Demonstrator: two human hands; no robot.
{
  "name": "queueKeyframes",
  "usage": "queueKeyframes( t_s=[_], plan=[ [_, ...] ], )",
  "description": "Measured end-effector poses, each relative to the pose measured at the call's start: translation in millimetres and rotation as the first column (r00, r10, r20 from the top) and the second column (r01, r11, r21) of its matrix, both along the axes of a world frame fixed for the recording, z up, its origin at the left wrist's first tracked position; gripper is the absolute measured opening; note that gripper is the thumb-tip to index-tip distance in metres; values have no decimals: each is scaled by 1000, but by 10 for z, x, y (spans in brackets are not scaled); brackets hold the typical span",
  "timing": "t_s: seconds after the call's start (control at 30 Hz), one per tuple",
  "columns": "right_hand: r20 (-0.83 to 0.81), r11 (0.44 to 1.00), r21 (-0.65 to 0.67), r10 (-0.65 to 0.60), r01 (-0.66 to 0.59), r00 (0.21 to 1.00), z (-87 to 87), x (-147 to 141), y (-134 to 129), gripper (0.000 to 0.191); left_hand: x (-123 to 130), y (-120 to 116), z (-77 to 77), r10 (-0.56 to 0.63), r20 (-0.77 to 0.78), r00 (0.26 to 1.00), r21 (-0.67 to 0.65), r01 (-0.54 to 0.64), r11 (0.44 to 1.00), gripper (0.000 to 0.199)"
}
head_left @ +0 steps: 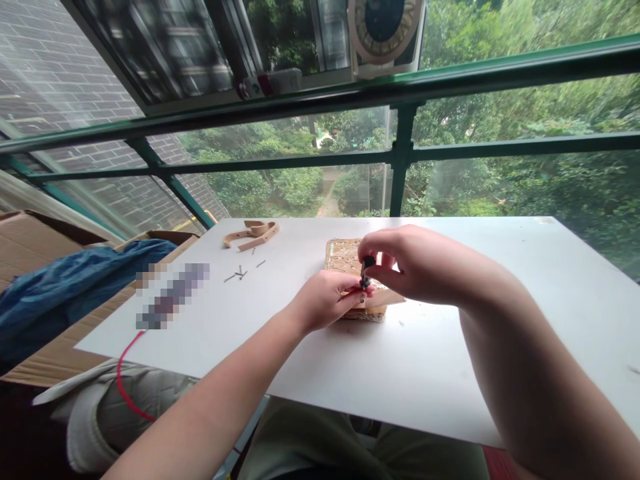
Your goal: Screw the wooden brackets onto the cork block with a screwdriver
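Observation:
A small black tool [369,263] stands upright between the thumb and fingers of my right hand [407,257]. Its lower end meets a tan strip, apparently leather [387,298], lying across a worn brown block [337,250]. From the left, my left hand [333,297] pinches the strip beside the tool's tip. Its fingertips partly cover the contact point, so what lies under the tool is hidden. A dark dot or hole shows in the strip just below my left fingertips.
Several thin metal pins [239,273] lie on the white table [310,373], near curled tan strips [255,233]. A blurred object [173,297] with a red cord [120,373] is at left. Beyond are a cardboard box [45,247], blue cloth [85,267] and green railing [280,100].

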State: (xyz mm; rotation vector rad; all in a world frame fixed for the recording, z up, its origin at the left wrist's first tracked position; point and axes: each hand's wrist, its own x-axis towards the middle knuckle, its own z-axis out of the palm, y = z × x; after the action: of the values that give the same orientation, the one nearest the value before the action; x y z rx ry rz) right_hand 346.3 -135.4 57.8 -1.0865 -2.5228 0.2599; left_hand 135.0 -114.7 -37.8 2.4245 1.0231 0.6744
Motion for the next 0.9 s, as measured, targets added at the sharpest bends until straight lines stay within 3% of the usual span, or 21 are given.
queueKeyframes(
  t_s=[0.27,0.53,0.9],
  plan=[
    [43,998,20,-67,66,997,-11,-66,0,14,-13,3,-60,8,40,999,2,-8,1000,13],
    [51,992,84,-97,93,994,-55,-68,18,23,7,-24,-5,84,43,996,-57,-81,995,17],
    [60,990,85,-117,111,991,-35,-123,-26,22,7,5,-32,96,27,995,93,-99,991,12]
  ],
)
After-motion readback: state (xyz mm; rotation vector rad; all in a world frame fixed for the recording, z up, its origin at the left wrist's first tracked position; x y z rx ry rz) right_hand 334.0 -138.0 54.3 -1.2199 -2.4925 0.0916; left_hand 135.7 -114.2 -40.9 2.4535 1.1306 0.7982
